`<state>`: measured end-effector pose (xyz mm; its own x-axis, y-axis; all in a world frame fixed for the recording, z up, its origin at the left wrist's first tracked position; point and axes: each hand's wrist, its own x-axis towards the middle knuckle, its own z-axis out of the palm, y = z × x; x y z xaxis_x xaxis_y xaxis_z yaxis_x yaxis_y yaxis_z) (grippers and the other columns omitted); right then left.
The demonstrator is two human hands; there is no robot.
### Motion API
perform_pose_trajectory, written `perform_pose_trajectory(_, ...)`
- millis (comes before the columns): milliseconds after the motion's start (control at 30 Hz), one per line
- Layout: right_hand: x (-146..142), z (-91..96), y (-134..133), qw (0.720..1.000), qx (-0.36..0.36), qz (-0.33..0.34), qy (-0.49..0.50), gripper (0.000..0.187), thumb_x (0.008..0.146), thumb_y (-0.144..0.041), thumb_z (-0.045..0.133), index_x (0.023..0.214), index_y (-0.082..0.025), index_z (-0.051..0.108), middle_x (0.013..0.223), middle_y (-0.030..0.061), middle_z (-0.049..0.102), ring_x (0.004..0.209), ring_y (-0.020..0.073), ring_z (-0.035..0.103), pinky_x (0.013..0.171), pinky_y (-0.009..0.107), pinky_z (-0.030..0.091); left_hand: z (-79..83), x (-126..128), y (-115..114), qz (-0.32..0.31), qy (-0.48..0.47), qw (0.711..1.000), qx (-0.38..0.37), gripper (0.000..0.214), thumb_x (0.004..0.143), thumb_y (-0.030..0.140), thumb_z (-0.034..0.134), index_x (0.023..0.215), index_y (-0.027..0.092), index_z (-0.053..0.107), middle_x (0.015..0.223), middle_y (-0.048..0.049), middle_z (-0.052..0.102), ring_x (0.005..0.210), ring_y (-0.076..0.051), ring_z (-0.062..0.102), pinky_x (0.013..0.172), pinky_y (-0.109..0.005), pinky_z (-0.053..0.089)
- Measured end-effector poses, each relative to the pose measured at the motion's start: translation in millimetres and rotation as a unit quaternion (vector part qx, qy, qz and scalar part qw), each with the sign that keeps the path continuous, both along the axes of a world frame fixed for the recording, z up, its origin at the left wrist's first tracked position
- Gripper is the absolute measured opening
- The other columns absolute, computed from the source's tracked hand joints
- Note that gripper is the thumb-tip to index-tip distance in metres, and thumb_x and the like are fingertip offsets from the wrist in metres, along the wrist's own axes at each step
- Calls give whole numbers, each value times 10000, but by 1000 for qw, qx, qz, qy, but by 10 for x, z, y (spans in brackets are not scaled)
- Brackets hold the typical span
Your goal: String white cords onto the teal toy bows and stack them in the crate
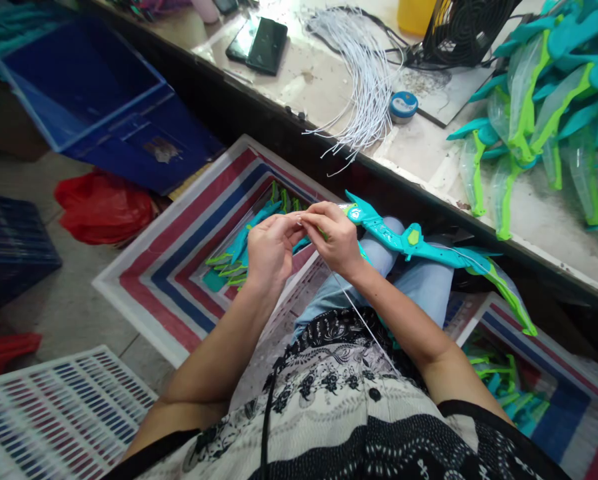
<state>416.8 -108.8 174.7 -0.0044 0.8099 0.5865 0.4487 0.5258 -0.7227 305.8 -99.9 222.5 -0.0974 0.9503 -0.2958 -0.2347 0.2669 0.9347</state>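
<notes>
Above striped bin [139,283], L hand [269,253], R hand [339,243], fingertips pinching wht cord [363,321], teal-grn bow [389,231] over knees [431,279]

Rightward obstacle: bow [413,245] (table [419,160] beyond)

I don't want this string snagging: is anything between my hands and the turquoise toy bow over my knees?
Nothing visible stands between them. One end of the toy bow runs in behind the right hand, which meets the left hand. The white string slants down toward the shirt.
</notes>
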Motion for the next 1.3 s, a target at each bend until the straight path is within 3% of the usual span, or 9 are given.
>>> perform_pose_trajectory(200, -7, -17, -57, 997, -32, -28, 71, 179, 921, -210, 518, 806, -205, 655, 926, 56, 654, 892, 170, 610, 858, 368, 533, -5, -47, -50, -60, 61, 996, 32, 194, 592, 293, 756, 692, 140, 692, 729, -33, 707, 762, -171, 678, 768, -310, 561)
perform_pose_trajectory(333, -75, -46, -86, 978, -76, -56, 188, 155, 890, -250, 554, 784, -191, 650, 908, 43, 652, 849, 141, 618, 724, 287, 558, -59, -89, -62, -107, 99, 986, 77, 226, 614, 281, 782, 765, 138, 691, 773, -29, 714, 737, -146, 670, 768, -278, 554)
perform_pose_trajectory(567, -72, -57, -60, 969, -101, -13, 224, 160, 881, -273, 580, 789, -174, 665, 901, 44, 654, 844, 127, 617, 662, 238, 534, -80, -149, -71, -111, 212, 967, 93, 206, 706, 353, 707, 768, 165, 652, 608, 14, 616, 525, -107, 556, 545, -224, 468)
perform_pose_trajectory(733, -51, -137, -62, 976, -111, 2, 189, 160, 884, -271, 571, 800, -173, 664, 872, 38, 657, 825, 130, 613, 680, 247, 530, -11, -325, -122, -201, 328, 913, 136, 234, 749, 379, 639, 803, 185, 759, 712, -28, 686, 705, -164, 603, 679, -257, 480)
perform_pose_trajectory(867, -53, -174, -117, 981, -101, 49, 157, 143, 900, -236, 552, 839, -165, 660, 850, 29, 654, 782, 116, 604, 661, 232, 532, -32, -407, -161, -177, 340, 919, 97, 267, 744, 408, 635, 783, 182, 772, 716, -35, 714, 698, -194, 614, 642, -273, 480)
perform_pose_trajectory(1033, 14, -163, -116, 985, -67, 147, 63, 252, 957, -280, 524, 1180, -232, 629, 1016, 34, 632, 897, 122, 611, 797, 278, 561, -50, -429, -165, -169, 299, 937, 64, 217, 693, 390, 701, 661, 177, 730, 592, -9, 636, 583, -148, 549, 549, -242, 422)
perform_pose_trajectory(1167, 31, -191, -51, 983, -9, 184, -4, 212, 965, -324, 535, 1100, -262, 686, 933, 20, 590, 893, 134, 584, 822, 315, 550, -47, -521, -116, -224, 227, 948, 15, 223, 659, 388, 723, 654, 165, 721, 574, -3, 589, 566, -130, 505, 543, -238, 403)
perform_pose_trajectory(1300, 39, -203, -7, 980, -1, 194, -33, 212, 975, -330, 518, 984, -223, 700, 869, 21, 571, 823, 122, 566, 741, 280, 526, -35, -640, -80, -306, 190, 933, -16, 258, 665, 428, 727, 653, 170, 716, 529, 10, 517, 498, -100, 408, 478, -225, 332)
